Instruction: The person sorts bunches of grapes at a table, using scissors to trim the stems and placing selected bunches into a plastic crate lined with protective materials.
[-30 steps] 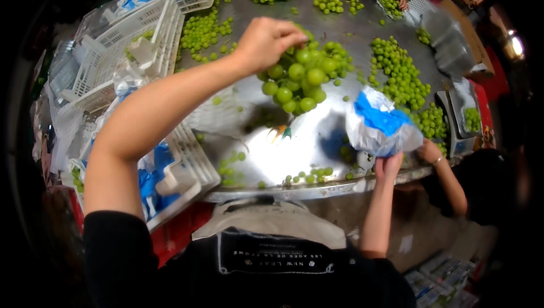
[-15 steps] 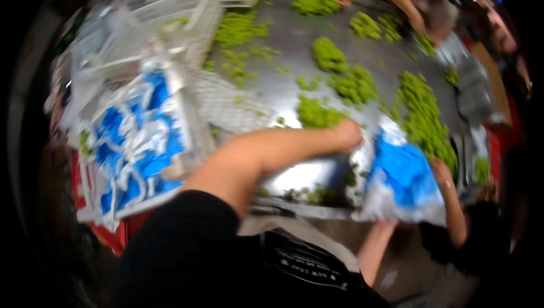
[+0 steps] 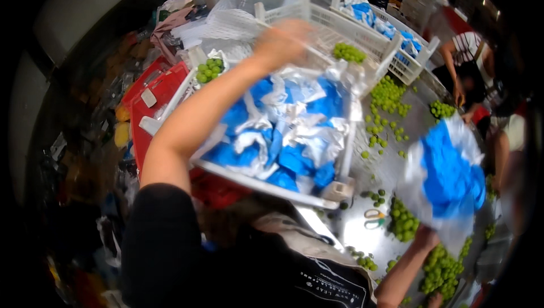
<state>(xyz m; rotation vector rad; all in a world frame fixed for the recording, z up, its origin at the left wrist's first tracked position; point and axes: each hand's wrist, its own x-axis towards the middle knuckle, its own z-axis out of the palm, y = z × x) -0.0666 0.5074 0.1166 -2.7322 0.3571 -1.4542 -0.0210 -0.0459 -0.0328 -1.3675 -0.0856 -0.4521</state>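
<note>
My left hand (image 3: 286, 41) is raised over the far edge of a white crate (image 3: 266, 186); motion smears its fingers. Beneath my left arm, blue-and-white wrapped bundles (image 3: 294, 160) fill that crate. From below, my right hand (image 3: 426, 237) grips a blue-and-white bag (image 3: 450, 166), holding it above the metal table (image 3: 354, 234). What is inside the bag is hidden. Green grapes (image 3: 403, 220) lie beside my right hand, with more bunches (image 3: 442, 271) partly below it.
Behind the near crate stands another white crate (image 3: 317, 19) with a grape bunch (image 3: 348, 53). Farther right, a white crate (image 3: 405, 70) holds wrapped bundles. Scissors (image 3: 374, 218) and loose grapes (image 3: 388, 101) lie on the table. Co-workers' arms (image 3: 450, 70) appear at right. Red crates (image 3: 153, 104) stand left.
The view has swung left toward the crates. My left hand has gone from the grapes on the table to above the crate. The bag is now lifted in my right hand.
</note>
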